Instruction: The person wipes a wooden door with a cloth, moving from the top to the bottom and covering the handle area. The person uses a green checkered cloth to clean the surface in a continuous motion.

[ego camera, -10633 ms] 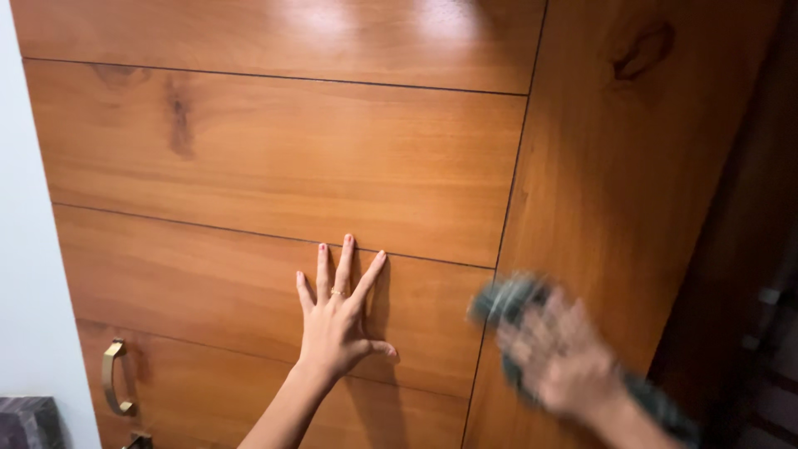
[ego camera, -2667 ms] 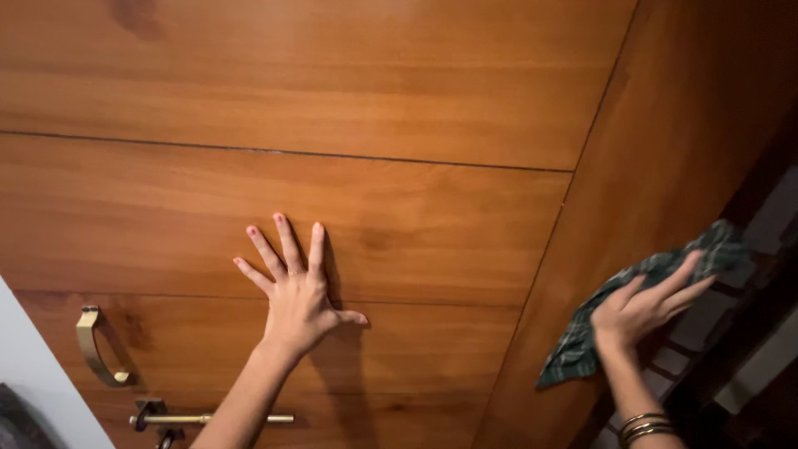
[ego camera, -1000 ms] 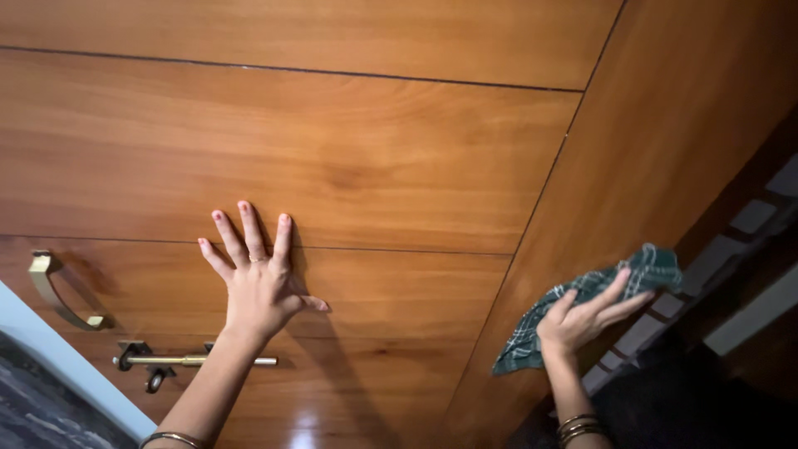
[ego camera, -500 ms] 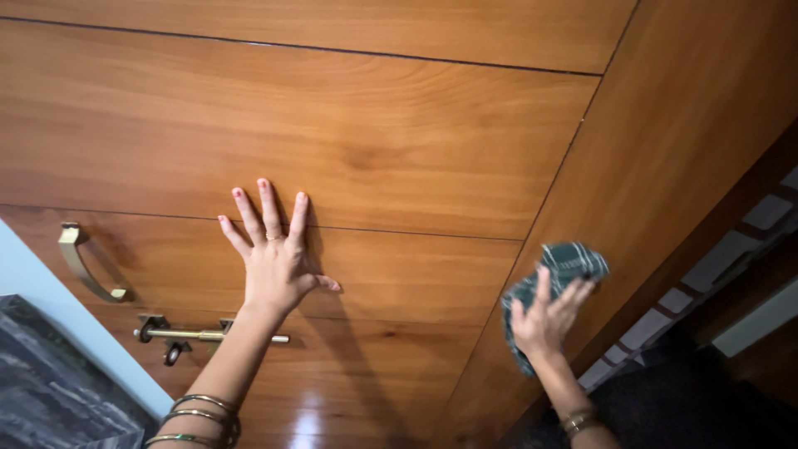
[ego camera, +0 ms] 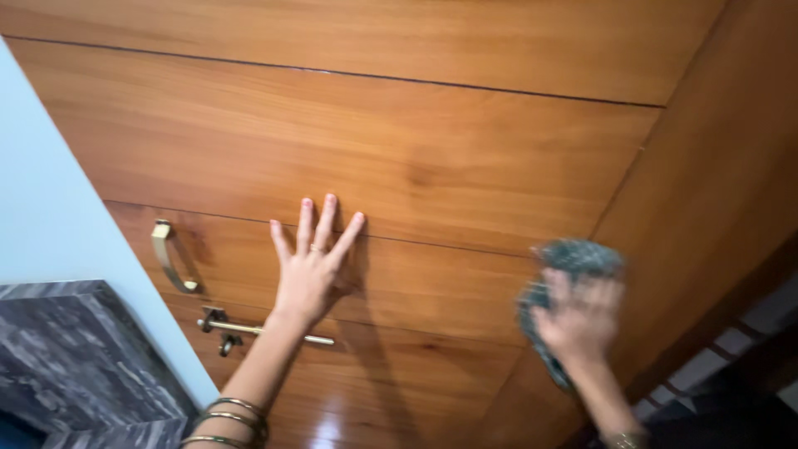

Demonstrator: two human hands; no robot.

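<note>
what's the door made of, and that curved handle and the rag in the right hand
Door: wood or wood-look laminate, glossy, with visible grain and a light reflection low down. Curved handle: metal, brass-coloured and shiny. Rag under the right hand: soft woven cloth, grey-green; blurred.

1. Grey-green crumpled cleaning cloth (ego camera: 573,266): bunched under the right hand (ego camera: 579,320), pressed flat against the door surface near its right edge; motion-blurred.
2. Glossy brown wooden panelled door (ego camera: 432,158): horizontal grooves divide the panels; the left hand (ego camera: 314,264) lies flat on it, fingers spread.

Teal cloth (ego camera: 573,259), orange-brown wood door (ego camera: 399,141)
</note>
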